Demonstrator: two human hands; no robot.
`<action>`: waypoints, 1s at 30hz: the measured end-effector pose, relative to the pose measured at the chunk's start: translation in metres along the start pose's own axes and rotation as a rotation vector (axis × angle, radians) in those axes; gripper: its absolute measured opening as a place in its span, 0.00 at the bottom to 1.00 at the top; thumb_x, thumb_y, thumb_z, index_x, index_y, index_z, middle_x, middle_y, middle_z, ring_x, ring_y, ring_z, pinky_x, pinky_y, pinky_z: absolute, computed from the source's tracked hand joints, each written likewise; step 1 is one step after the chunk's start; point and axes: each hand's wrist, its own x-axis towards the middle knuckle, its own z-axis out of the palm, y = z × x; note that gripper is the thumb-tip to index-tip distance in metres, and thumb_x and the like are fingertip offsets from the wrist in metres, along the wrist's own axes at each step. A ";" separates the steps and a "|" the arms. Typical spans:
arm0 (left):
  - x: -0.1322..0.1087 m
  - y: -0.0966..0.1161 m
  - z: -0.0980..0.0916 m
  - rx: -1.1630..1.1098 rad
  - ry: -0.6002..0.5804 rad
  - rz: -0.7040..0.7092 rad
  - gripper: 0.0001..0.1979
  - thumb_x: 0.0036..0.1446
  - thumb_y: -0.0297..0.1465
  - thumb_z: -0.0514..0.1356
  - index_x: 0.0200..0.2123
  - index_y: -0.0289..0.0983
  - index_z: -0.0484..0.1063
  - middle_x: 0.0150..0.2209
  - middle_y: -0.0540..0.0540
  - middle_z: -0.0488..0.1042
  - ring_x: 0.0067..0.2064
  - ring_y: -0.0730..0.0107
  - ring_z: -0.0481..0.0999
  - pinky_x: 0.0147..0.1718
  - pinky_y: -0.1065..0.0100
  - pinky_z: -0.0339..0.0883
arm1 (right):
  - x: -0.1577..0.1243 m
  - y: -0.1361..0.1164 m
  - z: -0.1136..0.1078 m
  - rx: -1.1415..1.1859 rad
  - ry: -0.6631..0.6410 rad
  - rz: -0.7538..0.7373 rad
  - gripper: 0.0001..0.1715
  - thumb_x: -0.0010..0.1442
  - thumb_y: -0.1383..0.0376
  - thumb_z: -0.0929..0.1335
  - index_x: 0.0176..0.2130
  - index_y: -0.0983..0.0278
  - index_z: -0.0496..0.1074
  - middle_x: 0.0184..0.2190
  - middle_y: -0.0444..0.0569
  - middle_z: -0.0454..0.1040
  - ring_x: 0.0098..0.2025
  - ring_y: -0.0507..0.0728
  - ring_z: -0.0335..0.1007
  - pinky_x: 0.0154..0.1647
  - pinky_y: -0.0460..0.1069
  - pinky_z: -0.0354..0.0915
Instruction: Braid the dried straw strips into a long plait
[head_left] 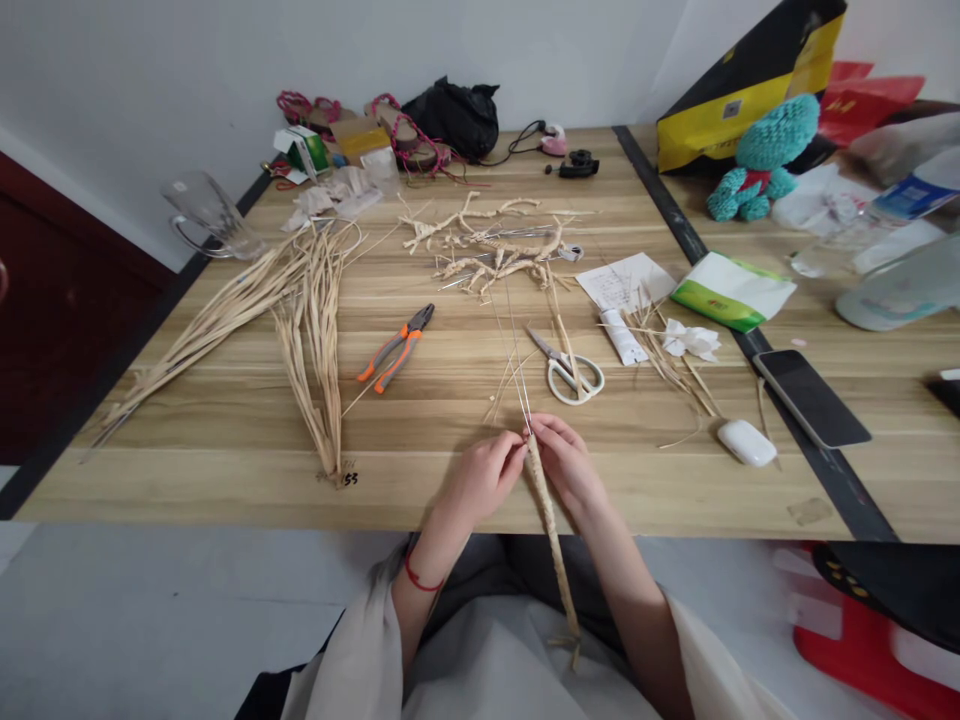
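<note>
A long stem wrapped in straw [545, 500] runs from my fingers down over the table's front edge towards my lap. Bare thin wires [517, 370] stick out of its upper end and point away from me. My left hand [489, 472] pinches the stem's upper end from the left, fingertips closed. From the right, my right hand [566, 462] grips the same end, its fingers curled around it. Just beyond lie white-handled scissors [574, 380] with a straw strand across them. Orange-and-grey pliers [397, 350] rest to the left.
Straw bundles [322, 330] spread over the left side. Several straw-wrapped branches [495, 250] lie farther back. To the right are a paper note [626, 280], a white tube [624, 338], a white case [746, 442] and a phone [811, 397]. A glass mug [210, 215] lies tilted at far left.
</note>
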 end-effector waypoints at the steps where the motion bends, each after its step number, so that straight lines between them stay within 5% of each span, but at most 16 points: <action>1: 0.000 0.000 0.000 0.000 0.000 0.003 0.11 0.65 0.35 0.47 0.41 0.39 0.67 0.36 0.46 0.75 0.37 0.68 0.75 0.34 0.69 0.65 | 0.000 0.000 0.000 0.001 0.000 -0.002 0.11 0.46 0.61 0.75 0.32 0.61 0.76 0.27 0.43 0.75 0.30 0.50 0.68 0.35 0.45 0.65; 30: 0.001 0.001 0.000 -0.012 -0.015 0.012 0.12 0.65 0.34 0.46 0.39 0.38 0.67 0.36 0.46 0.75 0.37 0.68 0.74 0.35 0.68 0.65 | 0.001 0.000 -0.001 -0.036 0.022 -0.007 0.11 0.46 0.60 0.74 0.32 0.61 0.76 0.27 0.44 0.74 0.30 0.51 0.68 0.34 0.46 0.65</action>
